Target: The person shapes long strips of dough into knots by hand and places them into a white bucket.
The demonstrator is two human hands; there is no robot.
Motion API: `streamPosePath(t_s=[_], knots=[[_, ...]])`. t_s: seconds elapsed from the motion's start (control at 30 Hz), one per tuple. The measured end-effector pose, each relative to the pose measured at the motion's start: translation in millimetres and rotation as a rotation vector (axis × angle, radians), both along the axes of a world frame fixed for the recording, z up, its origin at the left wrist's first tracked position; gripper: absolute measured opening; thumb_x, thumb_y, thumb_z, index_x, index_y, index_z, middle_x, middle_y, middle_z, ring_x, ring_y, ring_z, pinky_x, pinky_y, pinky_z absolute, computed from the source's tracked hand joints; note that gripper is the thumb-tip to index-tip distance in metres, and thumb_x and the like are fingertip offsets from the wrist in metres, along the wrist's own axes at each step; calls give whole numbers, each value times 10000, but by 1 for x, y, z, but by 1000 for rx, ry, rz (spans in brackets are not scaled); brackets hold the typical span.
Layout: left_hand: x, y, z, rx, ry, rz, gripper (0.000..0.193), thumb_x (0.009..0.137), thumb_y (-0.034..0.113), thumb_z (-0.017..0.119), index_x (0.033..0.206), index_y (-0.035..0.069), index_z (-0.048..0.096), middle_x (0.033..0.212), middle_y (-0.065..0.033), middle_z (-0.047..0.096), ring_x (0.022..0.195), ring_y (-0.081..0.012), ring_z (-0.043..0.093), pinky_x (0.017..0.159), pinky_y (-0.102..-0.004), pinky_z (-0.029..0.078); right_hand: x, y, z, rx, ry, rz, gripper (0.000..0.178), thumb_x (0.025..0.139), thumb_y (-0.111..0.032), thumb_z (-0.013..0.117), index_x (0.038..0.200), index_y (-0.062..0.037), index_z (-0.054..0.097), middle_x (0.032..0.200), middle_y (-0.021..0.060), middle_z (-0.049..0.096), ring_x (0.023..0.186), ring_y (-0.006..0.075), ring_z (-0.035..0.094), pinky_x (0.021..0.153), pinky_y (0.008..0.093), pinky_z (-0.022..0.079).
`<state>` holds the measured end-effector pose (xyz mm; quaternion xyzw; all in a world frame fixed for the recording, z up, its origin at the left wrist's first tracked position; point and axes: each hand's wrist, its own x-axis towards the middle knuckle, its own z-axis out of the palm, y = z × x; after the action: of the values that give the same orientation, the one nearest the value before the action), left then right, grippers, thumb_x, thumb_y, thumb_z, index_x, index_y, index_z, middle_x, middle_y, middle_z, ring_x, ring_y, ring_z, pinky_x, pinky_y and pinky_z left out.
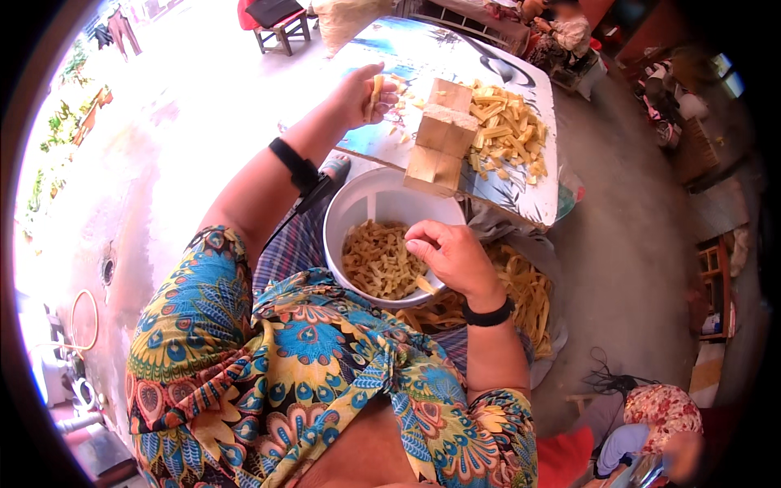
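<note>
My left hand (363, 96) is out over the left edge of the board-topped table, its fingers closed around a yellow strip (376, 91) that looks like cut dried food. Over the white bucket (335, 213), my right hand (452, 257) has its fingers curled together in a pinch. A short pale yellow piece (425, 285) shows just below that hand; whether it is held or loose I cannot tell. Inside the bucket lies a heap of small chopped yellow-brown pieces (376, 262). A stepped wooden block (443, 134) sits on the table's near edge, beside a pile of yellow strips (508, 126).
The printed tabletop (390, 39) has crumbs near my left hand. Longer strips (529, 297) fill a bag at the bucket's right. Other people sit at the far right (569, 37) and near right (663, 415). A stool (282, 31) stands beyond the table.
</note>
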<state>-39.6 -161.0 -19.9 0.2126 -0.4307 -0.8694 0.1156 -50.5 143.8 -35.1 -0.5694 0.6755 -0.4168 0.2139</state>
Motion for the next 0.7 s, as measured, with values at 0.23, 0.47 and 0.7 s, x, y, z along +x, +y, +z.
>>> streamPosePath(t_s=[0.23, 0.47, 0.7], knots=[[67, 47, -19, 51, 283, -209, 186, 881, 88, 391, 1018, 11, 491, 888, -83, 548, 739, -165, 513, 691, -286, 462, 6, -10, -5, -82, -382, 7, 109, 854, -107, 579, 842, 0, 592, 669, 31, 602, 616, 88, 556, 587, 231, 451], [86, 108, -14, -17, 155, -159, 184, 885, 81, 502, 1054, 18, 537, 1062, -148, 600, 1008, -246, 586, 881, -365, 472, 5, -16, -14, -141, -465, -178, 221, 836, -113, 622, 960, 9, 487, 785, 70, 599, 674, 105, 589, 623, 225, 481], [82, 133, -18, -26, 163, -148, 192, 882, 104, 525, 1051, 13, 533, 1073, -149, 596, 1005, -243, 585, 890, -391, 468, 15, -18, -21, -394, -705, -197, 227, 821, -42, 623, 941, -8, 433, 785, 98, 605, 617, 111, 597, 560, 208, 489]])
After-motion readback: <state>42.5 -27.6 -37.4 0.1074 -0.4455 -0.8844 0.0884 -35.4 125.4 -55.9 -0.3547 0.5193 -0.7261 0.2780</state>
